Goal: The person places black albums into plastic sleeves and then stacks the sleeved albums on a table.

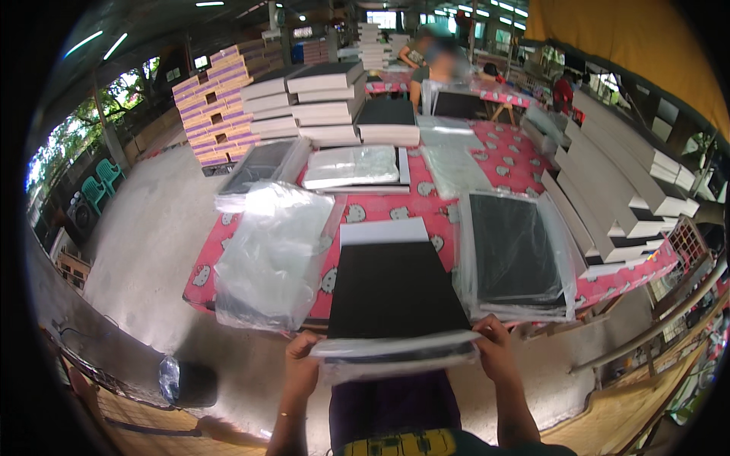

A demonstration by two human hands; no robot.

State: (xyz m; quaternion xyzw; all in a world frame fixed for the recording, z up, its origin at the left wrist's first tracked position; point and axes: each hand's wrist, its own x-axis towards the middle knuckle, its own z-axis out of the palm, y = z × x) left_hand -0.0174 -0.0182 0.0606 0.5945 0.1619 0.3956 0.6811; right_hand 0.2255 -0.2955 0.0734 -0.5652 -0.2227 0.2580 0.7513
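Left hand (303,363) and right hand (495,348) each pinch one end of a clear plastic sleeve (395,354) at the near end of a flat black rectangular board (395,292); board extends over pink cat-print tabletop (508,156), between crumpled clear plastic bags (266,262) left and a plastic-wrapped black panel (511,247) right

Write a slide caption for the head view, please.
Left hand and right hand hold clear plastic film at the near end of a black rectangular board over a pink patterned tablecloth.
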